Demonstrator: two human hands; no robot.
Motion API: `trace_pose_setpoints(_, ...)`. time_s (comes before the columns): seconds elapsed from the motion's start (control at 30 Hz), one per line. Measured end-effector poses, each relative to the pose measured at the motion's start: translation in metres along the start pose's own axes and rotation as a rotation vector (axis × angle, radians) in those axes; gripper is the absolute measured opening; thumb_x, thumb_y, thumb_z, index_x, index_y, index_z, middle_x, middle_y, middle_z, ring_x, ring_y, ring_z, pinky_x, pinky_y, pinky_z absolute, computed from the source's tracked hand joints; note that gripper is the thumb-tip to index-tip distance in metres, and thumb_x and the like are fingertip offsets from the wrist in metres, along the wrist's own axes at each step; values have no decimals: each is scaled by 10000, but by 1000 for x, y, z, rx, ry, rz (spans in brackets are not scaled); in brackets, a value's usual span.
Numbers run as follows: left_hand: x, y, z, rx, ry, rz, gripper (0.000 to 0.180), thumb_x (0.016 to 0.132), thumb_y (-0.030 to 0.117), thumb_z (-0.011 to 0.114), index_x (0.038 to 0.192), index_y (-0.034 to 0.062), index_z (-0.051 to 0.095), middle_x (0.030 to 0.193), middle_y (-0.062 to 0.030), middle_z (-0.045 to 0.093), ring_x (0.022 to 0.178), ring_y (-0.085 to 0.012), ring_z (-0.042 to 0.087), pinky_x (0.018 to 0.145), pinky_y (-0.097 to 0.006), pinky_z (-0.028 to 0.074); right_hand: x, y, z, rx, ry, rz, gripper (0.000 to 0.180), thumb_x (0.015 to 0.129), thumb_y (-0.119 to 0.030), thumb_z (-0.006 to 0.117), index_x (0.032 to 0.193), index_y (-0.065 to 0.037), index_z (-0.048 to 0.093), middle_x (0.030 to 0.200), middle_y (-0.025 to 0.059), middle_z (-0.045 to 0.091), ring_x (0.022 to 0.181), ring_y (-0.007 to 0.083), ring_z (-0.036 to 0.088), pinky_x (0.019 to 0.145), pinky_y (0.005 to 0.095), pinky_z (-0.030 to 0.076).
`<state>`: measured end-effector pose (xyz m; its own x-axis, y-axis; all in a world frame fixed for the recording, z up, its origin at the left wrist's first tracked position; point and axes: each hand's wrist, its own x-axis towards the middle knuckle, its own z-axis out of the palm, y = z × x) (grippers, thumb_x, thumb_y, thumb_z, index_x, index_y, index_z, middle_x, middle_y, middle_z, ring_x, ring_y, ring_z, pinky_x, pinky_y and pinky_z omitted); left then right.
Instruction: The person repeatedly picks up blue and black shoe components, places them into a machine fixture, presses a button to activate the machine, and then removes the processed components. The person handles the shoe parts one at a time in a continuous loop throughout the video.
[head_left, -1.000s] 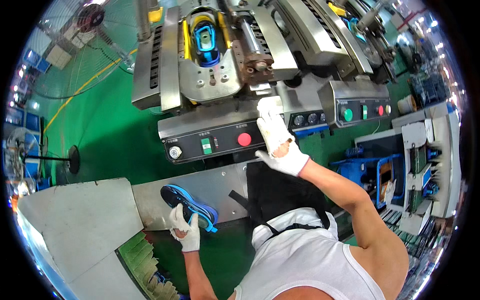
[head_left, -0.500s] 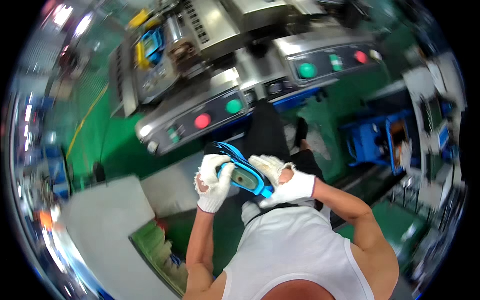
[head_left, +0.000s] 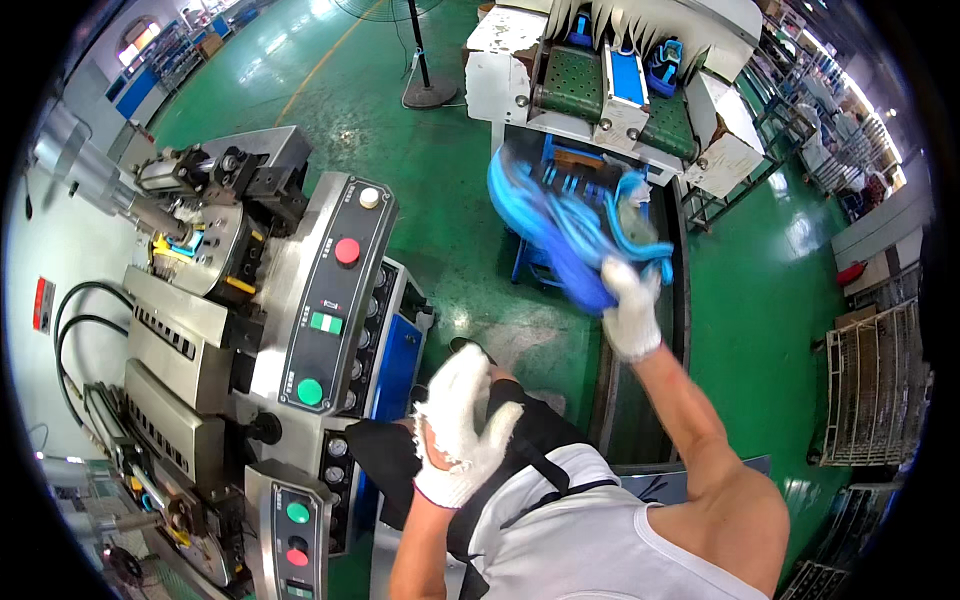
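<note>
My right hand [head_left: 632, 312], in a white knit glove with bare fingertips, reaches out ahead and to the right. Its fingers are closed on a blue shoe upper [head_left: 548, 225], which is smeared by motion. A light blue looped edge [head_left: 640, 243] shows beside the hand; whether it belongs to the same upper I cannot tell. My left hand [head_left: 462, 430], gloved alike, is raised over my lap beside the machine panel. Nothing is in it, and its fingers and thumb stand apart.
On the left stands a metal machine with a slanted button panel [head_left: 335, 290]. Ahead, a conveyor machine [head_left: 572, 82] carries blue shoe parts on green belts. Below it is a blue-framed cart [head_left: 530, 262], partly hidden by the upper. A fan stand [head_left: 430, 94] and a wire rack [head_left: 872, 385] stand farther off.
My view has swung to the right. The shoe upper was between both hands over my lap; the left has let go, and the right has carried it out toward the conveyor and cart.
</note>
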<state>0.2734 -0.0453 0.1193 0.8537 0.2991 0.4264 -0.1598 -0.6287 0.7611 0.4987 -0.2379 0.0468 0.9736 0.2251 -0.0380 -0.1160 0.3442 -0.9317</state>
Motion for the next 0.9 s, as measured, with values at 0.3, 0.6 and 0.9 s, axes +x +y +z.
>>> trace_pose_setpoints(0.3,-103,-72,27,133,-225,-383,574,831,90,855,1337,-9,603,1364,-218,598,1048,-356,707,848,-391,611,363,-45,62,-970,369,-293,1146,750,-733,768,1516,71,484,1464,281,589,1361,387,570,1127,420,444)
trace_pose_setpoints(0.6,-170,-68,7,92,67,-827,532,885,-2,741,1383,1,557,1357,-217,587,935,-291,721,796,-375,608,520,-23,21,-1512,269,-189,868,881,-616,743,1492,-28,559,1425,172,633,1301,270,604,1097,390,479)
trace_pose_setpoints(0.9,-332,-28,-25,365,565,-1388,328,979,219,689,1233,11,676,1204,-199,696,1131,-374,680,976,-433,548,189,134,26,-898,-484,98,775,1012,-314,734,1587,46,359,1478,237,530,1137,253,679,935,325,584)
